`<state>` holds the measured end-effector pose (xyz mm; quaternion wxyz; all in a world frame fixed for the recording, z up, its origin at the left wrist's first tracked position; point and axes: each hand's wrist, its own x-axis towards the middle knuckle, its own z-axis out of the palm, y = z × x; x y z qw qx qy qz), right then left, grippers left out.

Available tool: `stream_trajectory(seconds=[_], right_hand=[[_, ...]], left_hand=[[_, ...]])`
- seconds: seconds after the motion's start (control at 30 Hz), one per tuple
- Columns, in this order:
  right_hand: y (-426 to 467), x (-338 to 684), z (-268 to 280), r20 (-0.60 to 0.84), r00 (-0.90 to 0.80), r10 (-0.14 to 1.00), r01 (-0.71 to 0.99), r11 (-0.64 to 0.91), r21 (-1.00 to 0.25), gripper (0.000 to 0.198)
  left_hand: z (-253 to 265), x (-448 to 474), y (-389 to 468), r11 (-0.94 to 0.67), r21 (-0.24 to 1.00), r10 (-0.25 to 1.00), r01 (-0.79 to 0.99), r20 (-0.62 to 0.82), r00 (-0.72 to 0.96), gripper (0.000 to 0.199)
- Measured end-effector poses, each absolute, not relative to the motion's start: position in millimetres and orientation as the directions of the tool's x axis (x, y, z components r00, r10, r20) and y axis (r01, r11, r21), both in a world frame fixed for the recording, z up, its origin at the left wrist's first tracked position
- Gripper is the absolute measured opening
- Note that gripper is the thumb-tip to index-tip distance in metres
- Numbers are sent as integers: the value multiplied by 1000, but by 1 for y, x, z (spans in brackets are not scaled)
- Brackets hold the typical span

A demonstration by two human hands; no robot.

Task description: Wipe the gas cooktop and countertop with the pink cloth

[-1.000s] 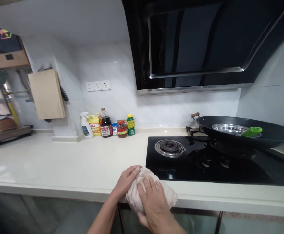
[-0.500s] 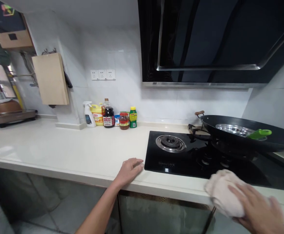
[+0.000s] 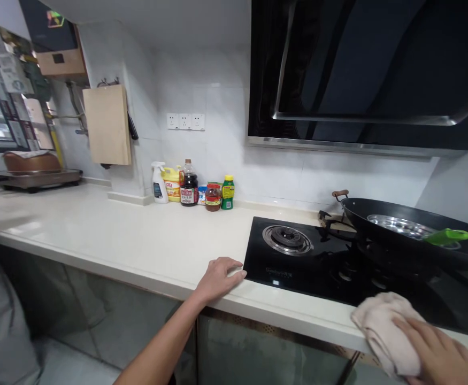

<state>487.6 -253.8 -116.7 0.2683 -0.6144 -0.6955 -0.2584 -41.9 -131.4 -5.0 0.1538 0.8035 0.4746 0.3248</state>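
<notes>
My right hand (image 3: 438,347) is closed on a pale, folded cloth (image 3: 390,329), which lies over the front edge of the white counter (image 3: 169,235) beside the black gas hob (image 3: 298,275). Part of that hand runs out of the picture at the bottom right. My left hand (image 3: 221,278) rests on the counter by the hob's near left corner, holding nothing, with thumb and fingers apart. On the hob's right side sits a large black wok (image 3: 350,214) with a metal strainer (image 3: 398,224) in it, whose green handle (image 3: 446,236) points right. The left burner (image 3: 288,239) is bare.
Along the wall stand a spray bottle (image 3: 159,184), a yellow jug (image 3: 172,184), a dark sauce bottle (image 3: 189,187), a red-lidded jar (image 3: 213,199) and a green bottle (image 3: 228,193). A range hood (image 3: 350,69) hangs above. Another person (image 3: 1,321) stands at the far left.
The view has swung left, bringing another person in at the left edge. My right hand and the cloth have moved slightly along the counter edge; my left hand stays by the hob corner.
</notes>
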Motion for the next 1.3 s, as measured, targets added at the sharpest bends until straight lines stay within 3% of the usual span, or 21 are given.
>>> stream_trajectory(seconds=[0.17, 0.33, 0.4, 0.53, 0.63, 0.67, 0.73, 0.87, 0.97, 1.07, 1.23, 1.3], right_hand=[[-231, 361, -93, 578, -316, 752, 946, 206, 250, 82], [-201, 226, -77, 524, -427, 737, 904, 347, 250, 97], [-190, 189, -76, 513, -425, 746, 904, 376, 203, 92], [-185, 159, -70, 475, -379, 794, 916, 395, 71, 63], [-194, 184, -57, 406, -481, 777, 841, 539, -35, 75], [-197, 200, -51, 392, -520, 759, 802, 592, -83, 78], [-201, 239, -40, 409, -508, 758, 764, 616, -192, 63], [-194, 311, -35, 584, -154, 797, 853, 405, -328, 42], [-183, 338, -50, 606, -3, 796, 881, 289, -375, 43], [-177, 346, -65, 570, 47, 821, 846, 270, -459, 45], [-177, 356, -66, 494, 89, 865, 686, 306, -660, 54], [-177, 363, -63, 442, 83, 893, 642, 291, -709, 56]], left_hand=[[-7, -44, -131, -536, 533, 840, 655, 416, 349, 38], [-17, -33, -164, -655, 509, 730, 559, 617, 294, 40], [-29, -22, -186, -738, 441, 645, 510, 683, 342, 51], [-66, -6, -209, -850, 133, 442, 510, 707, 552, 78], [-87, -6, -202, -833, -45, 388, 552, 664, 640, 99], [-90, -7, -199, -818, -68, 400, 571, 645, 651, 103], [-90, -4, -194, -773, -62, 479, 632, 596, 645, 100], [-76, 25, -193, -612, 22, 719, 790, 431, 545, 87], [-67, 58, -193, -565, 3, 777, 825, 337, 531, 87], [-66, 94, -191, -644, -40, 710, 764, 339, 617, 87], [-66, 153, -196, -797, -144, 483, 587, 432, 762, 95], [-67, 169, -198, -814, -188, 410, 550, 485, 773, 87]])
